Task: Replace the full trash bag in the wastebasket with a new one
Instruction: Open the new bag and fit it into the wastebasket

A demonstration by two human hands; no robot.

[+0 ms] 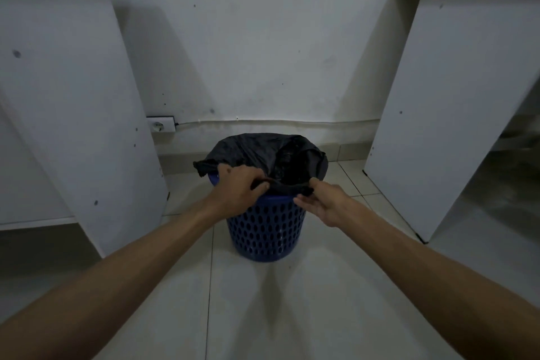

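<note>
The trash bag [248, 149], black and crumpled, lines the blue wastebasket [264, 228] in the middle of the frame, its edge folded out over the far and left sides of the rim. The wastebasket has a wall full of oval holes and stands on the pale tiled floor [321, 301], just in front of the white wall [263, 38]. Your left hand [239, 187] is at the near rim, fingers curled round the bag's edge and pinching it. Your right hand [321, 202] is just beside it to the right, thumb and fingers pinching the same edge, so a short strip of bag runs between your two hands above the rim. White panels of furniture stand at the left [67, 96] and right [453, 96] of the frame. A wall socket [160, 125] sits low on the wall, left of the wastebasket, with a cable [263, 120] running right from it.
</note>
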